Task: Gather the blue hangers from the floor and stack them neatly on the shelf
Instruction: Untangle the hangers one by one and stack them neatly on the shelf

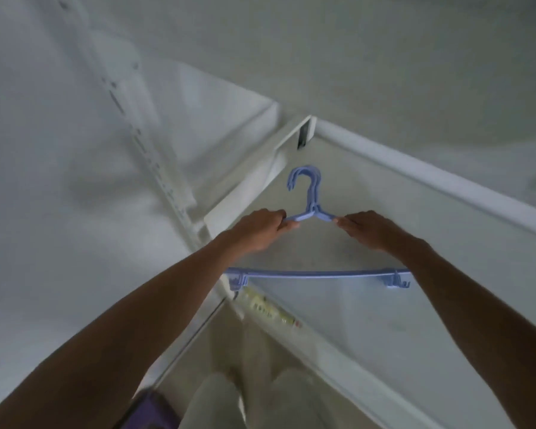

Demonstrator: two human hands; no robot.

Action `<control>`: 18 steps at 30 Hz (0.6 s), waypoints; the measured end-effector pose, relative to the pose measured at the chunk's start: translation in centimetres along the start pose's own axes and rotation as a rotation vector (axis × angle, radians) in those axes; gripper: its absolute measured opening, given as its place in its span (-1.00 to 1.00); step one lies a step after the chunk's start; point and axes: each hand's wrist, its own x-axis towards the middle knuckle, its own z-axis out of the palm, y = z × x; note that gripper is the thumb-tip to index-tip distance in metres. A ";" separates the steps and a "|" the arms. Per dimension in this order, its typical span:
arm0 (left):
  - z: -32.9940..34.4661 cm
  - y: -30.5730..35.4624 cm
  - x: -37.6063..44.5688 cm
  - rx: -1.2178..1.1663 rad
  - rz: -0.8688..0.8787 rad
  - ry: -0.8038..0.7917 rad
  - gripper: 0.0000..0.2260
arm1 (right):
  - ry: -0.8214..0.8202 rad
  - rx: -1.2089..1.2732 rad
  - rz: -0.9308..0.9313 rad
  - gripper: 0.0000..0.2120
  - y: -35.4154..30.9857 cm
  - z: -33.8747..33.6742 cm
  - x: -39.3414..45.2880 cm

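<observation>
Two bare forearms fill the lower corners of the view and reach forward and up, with the person's pale-trousered legs (254, 397) blurred below them and a purple object (153, 410) at the bottom edge, too blurred to identify. Beyond the arms spreads the white shelf (415, 230), a broad flat surface with a raised white rim along its far side and a white wall to the left carrying a slotted upright rail (155, 168). A label strip (270, 308) with yellowish print runs along the shelf's near edge, unreadable from here. The blue hangers (314, 274) lie flat on the shelf as an aligned stack, hooks overlapping and pointing away towards the shelf's back corner, the long bottom bar nearest the person with small clips at each end. The left hand (257, 230) is closed around the stack's left shoulder arm just below the neck, fingers curled over it. The right hand (369, 229) pinches the right shoulder arm with its fingertips close to the neck. The two hands sit either side of the hooks, near each other but not touching.
</observation>
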 end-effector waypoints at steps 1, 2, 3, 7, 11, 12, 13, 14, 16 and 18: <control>0.0 -0.5 1.6 0.028 -0.004 0.010 -0.54 | -0.001 -0.003 0.017 -0.10 -0.1 -0.6 1.4; -0.2 -1.2 3.0 0.078 -0.005 0.036 -0.53 | 0.004 0.011 0.033 -0.11 -0.2 -1.1 2.6; -0.4 -1.8 4.1 0.156 0.001 0.078 -0.51 | 0.024 0.053 0.043 -0.14 -0.3 -1.6 3.7; -1.5 -3.4 6.5 0.570 0.089 0.180 -0.47 | 0.162 0.167 0.036 -0.25 -0.8 -2.4 6.3; -1.2 -3.5 7.2 0.741 0.100 0.131 -0.52 | 0.206 0.096 0.075 -0.28 -1.4 -1.8 6.8; -1.0 -3.5 7.2 0.730 0.088 0.140 -0.54 | 0.222 0.067 0.080 -0.28 -1.6 -1.8 6.9; -0.7 -3.6 7.3 0.718 0.084 0.163 -0.55 | 0.249 0.035 0.079 -0.29 -1.6 -1.7 7.0; -0.5 -3.7 7.3 0.706 0.085 0.187 -0.57 | 0.270 0.009 0.078 -0.32 -1.7 -1.8 7.0; 0.5 -4.0 7.2 0.682 0.090 0.243 -0.62 | 0.286 -0.050 0.041 -0.36 -2.0 -1.7 7.0; 1.3 -3.8 6.7 0.653 0.061 0.279 -0.67 | 0.274 -0.098 0.020 -0.35 -2.2 -1.5 6.9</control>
